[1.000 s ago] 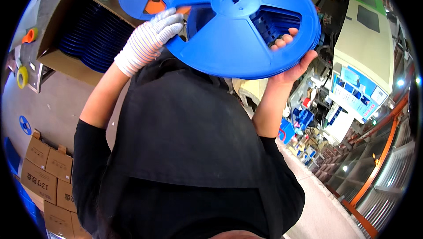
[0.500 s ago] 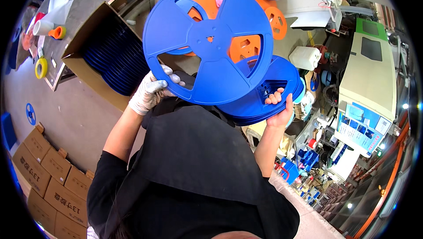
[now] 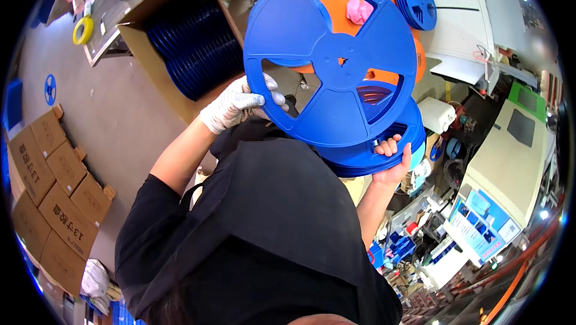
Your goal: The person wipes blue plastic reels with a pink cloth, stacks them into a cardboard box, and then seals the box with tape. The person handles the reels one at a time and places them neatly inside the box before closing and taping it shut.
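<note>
While the right hand point(image 3: 395, 166) grips reels point(image 3: 355, 168), the left point(image 3: 240, 106) — one point(image 3: 329, 55).

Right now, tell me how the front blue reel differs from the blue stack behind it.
The front reel is a single disc; the stack shows several layered edges. The left grip holds the front reel; the right grip holds the stack. The front reel shows nearly whole; it partly hides the stack. Both are blue.

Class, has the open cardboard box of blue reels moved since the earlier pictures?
No. The cardboard box keeps its place beside the grey table; both have shifted rightward and upward in the picture together, which suggests the camera moved.
</note>
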Tool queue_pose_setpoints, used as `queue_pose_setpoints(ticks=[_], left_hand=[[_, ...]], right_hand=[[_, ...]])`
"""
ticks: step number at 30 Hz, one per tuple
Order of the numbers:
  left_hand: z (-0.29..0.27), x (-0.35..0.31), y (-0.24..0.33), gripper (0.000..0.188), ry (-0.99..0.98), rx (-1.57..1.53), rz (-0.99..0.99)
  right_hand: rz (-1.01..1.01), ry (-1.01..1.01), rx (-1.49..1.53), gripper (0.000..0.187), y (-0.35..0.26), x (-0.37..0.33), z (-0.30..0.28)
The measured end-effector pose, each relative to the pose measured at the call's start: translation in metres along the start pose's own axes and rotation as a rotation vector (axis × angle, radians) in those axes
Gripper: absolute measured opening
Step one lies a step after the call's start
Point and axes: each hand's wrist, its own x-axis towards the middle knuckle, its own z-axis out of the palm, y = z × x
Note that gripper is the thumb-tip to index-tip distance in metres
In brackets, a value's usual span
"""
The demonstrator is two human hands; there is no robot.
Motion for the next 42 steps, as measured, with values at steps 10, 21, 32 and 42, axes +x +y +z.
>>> queue_pose_setpoints(ticks=[10, 21, 32, 42], left_hand=[[-0.005, -0.029, -0.007, 0.040, 0.224, 0.127, 0.139], [-0.148, -0.124, 0.002, 0.027, 1.383, 0.767, 0.141], [-0.234, -0.099, 0.084, 0.028, 1.823, 1.296, -0.291], [-0.311, -0.079, 0.127, 0.030, 1.149, 2.017, -0.771]], right_hand=[[0.140, -0.008, -0.005, 0.031, -0.012, 0.021, 0.014], [0.183, -0.074, -0.103, 0.030, -0.015, 0.018, 0.033], [0.092, 0.008, -0.151, 0.030, -0.005, 0.014, 0.040], [0.044, 0.076, -0.131, 0.030, -0.008, -0.002, 0.040]])
